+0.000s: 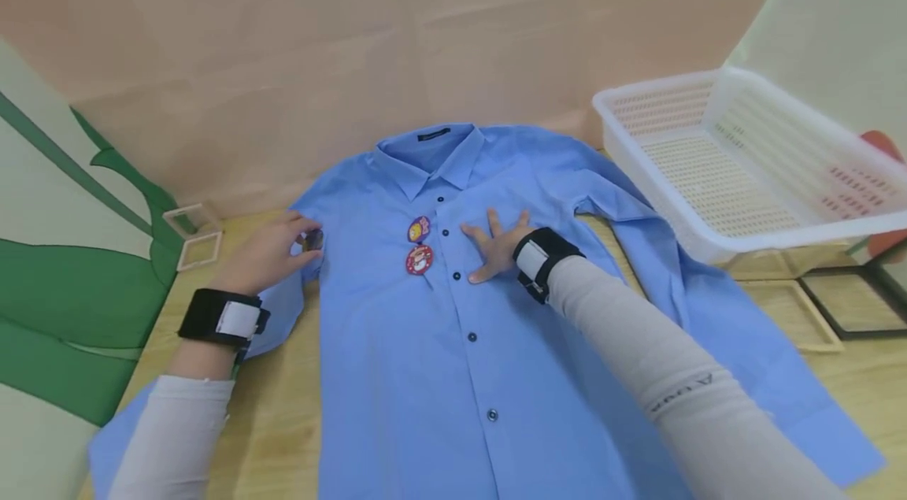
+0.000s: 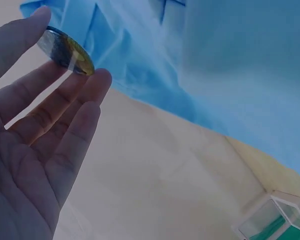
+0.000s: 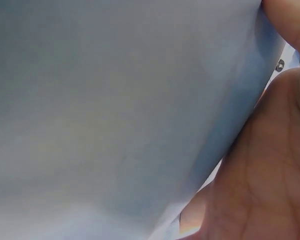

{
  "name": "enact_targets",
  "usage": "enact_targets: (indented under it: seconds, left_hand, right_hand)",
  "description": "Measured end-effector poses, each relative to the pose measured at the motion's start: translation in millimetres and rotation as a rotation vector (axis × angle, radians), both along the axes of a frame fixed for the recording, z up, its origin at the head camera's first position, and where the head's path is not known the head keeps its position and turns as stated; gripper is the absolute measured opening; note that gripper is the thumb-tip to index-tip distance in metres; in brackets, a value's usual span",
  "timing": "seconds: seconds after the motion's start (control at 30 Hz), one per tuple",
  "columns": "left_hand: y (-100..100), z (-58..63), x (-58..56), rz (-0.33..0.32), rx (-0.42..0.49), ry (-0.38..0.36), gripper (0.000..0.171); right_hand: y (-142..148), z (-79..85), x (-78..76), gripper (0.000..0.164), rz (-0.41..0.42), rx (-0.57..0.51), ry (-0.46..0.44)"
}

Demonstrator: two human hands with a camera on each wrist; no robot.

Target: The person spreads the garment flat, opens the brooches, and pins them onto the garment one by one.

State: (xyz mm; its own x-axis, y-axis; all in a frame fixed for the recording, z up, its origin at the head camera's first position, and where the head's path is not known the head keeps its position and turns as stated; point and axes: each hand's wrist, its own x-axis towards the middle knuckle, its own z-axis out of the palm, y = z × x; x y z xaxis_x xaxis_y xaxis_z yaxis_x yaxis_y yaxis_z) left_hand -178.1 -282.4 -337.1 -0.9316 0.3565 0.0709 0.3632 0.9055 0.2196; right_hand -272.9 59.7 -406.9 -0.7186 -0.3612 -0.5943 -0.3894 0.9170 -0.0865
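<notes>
A blue long-sleeved shirt [image 1: 397, 374] lies spread out, collar at the far end and dark buttons down its front. Two badges, a purple one [image 1: 419, 229] and a red round one [image 1: 419, 259], sit on its chest left of the button line. Between thumb and fingers, my left hand [image 1: 265, 252] pinches a round, shiny button badge [image 2: 69, 54] by its edge, beside the shirt's left-hand armhole. Dark and yellow patches show on this badge. With fingers spread, my right hand [image 1: 501, 246] presses on the chest right of the buttons; its close view is mostly blurred cloth [image 3: 115, 110].
A white plastic basket [image 1: 680, 220] stands at the right, beyond the shirt's right-hand sleeve [image 1: 751, 350]. Near it lie a dark frame [image 1: 853, 333] and a pale frame [image 1: 822, 327]. A small pale frame [image 1: 201, 250] is at the left by the wall.
</notes>
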Motion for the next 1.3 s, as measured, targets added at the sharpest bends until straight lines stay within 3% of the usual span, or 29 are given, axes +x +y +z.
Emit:
enact_targets:
  seconds: [0.13,0.47,0.63,0.8,0.93,1.07,1.3]
  left_hand:
    - [10.4,3.0,-2.1,-0.018,0.002,0.010,0.043]
    - [51.0,2.3,0.3,-0.067,0.048,0.060,0.046]
    - [73.2,-0.8,1.6,-0.118,0.107,0.061,0.043]
    - [82.3,0.1,12.3,-0.123,0.129,0.053,0.041]
    - [81.5,-0.5,24.2,-0.082,0.108,0.049,0.044]
    - [93.5,-0.2,29.1,-0.116,0.109,0.074,0.045]
    - [125.1,5.7,33.4,-0.180,0.187,0.132,0.046]
  right_hand:
    - [1.0,10.4,5.7,0.103,-0.003,0.004,0.001]
    - [3.2,-1.0,1.6,0.107,-0.019,-0.018,0.011]
    - [6.9,6.8,1.6,0.104,0.008,0.008,0.011]
    - [-2.4,8.2,2.8,0.105,0.016,0.017,0.002]
    - [-14.0,-6.9,-4.0,0.110,0.043,-0.020,0.004]
    - [-12.8,-17.4,-9.6,0.112,0.022,0.018,0.005]
    - [-0.4,-4.7,-4.4,0.109,-0.007,0.030,0.001]
